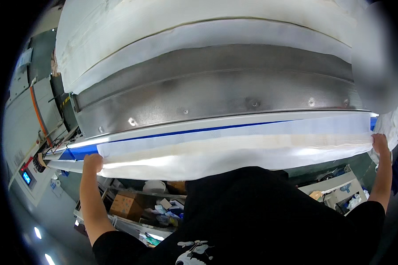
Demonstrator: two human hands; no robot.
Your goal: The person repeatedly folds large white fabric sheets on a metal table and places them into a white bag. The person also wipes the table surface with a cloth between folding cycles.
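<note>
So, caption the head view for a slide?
Left hand and right hand hold white cloth spread partly over a blue strip.

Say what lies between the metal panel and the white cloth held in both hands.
Between the metal panel and the white cloth lie a pale rail and, along much of its length, a blue strip; the head view shows this.

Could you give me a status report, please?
Left hand, right hand gripping opposite ends of white cloth. Cloth spread between, partly covering blue strip. No obstruction seen.
</note>
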